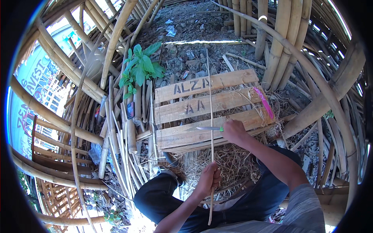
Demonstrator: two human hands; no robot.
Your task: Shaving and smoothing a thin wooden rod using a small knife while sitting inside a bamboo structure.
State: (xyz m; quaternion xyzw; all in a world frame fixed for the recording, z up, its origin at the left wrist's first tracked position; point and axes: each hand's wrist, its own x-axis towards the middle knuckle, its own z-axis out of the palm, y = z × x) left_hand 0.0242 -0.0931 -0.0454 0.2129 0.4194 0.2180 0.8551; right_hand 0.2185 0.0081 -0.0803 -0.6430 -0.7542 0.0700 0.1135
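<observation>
A long, thin bamboo strip (210, 105) runs from near my lap away across a slatted wooden crate (175, 106). Low on the strip, my left hand (208, 179) is closed around it, and its near end sticks out below the fist. My right hand (234, 133) grips a knife (210, 128) with a green handle, just right of the strip. The blade points left and crosses the strip above the crate's nearest slat; whether it touches the strip I cannot tell. Pale shavings lie on the crate's right side and on the ground between my legs.
Cut bamboo pieces (114, 132) lie in a bundle left of the crate, beside a leafy green plant (142, 64). A phone (130, 110) rests on them. Thick bamboo poles (285, 42) stand at the right, and bamboo framing (58, 124) crosses the left. A pink strip (263, 103) marks the crate's right end.
</observation>
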